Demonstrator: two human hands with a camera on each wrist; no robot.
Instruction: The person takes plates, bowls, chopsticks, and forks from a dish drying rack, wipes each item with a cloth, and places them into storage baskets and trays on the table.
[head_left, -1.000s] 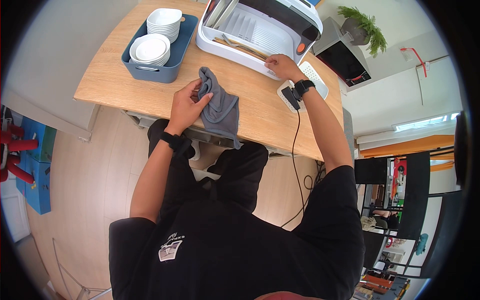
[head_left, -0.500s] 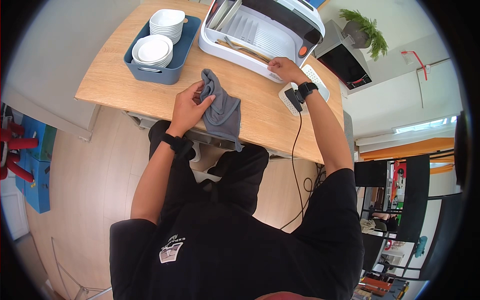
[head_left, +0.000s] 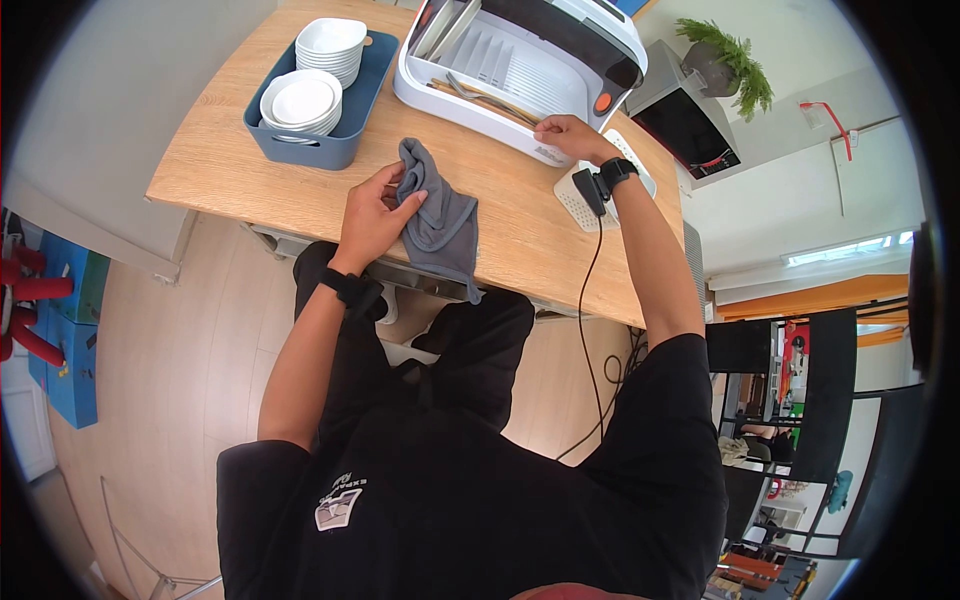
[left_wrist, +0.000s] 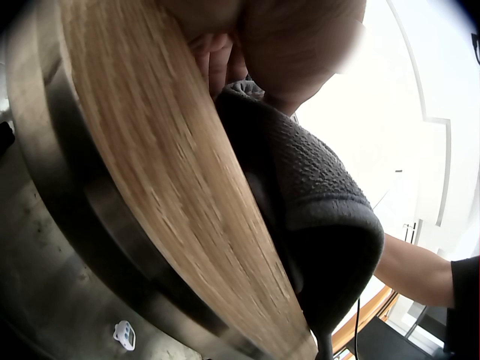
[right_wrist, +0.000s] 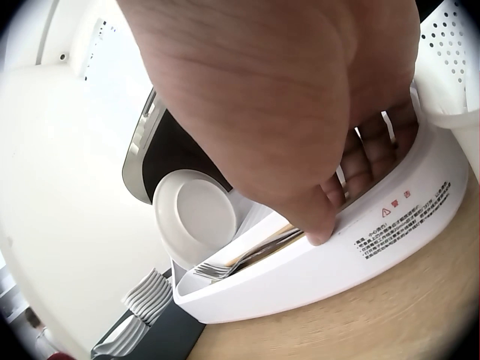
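My left hand [head_left: 375, 217] pinches a grey cloth [head_left: 445, 225] between thumb and fingers. The cloth is bunched at the top and hangs over the table's front edge. My right hand [head_left: 565, 138] reaches over the front rim of a white dish cabinet [head_left: 470, 118] with a raised dark lid. A fork [right_wrist: 214, 271] lies along its front slot over brown chopsticks [right_wrist: 264, 256], its handle running under my right thumb. The right fingers [right_wrist: 356, 166] curl down behind the rim, their tips hidden. White plates [right_wrist: 196, 214] stand in the cabinet's rack.
A blue-grey bin [head_left: 345, 150] with stacked white bowls [head_left: 330, 62] stands at the left of the wooden table [head_left: 215, 165]. A perforated white basket [head_left: 575, 203] sits beside my right wrist. A black cable [head_left: 592, 290] hangs from that wrist to the floor.
The head view shifts very slightly. Both hands, the cloth and the fork keep nearly the same places; the right wrist lowers a little.
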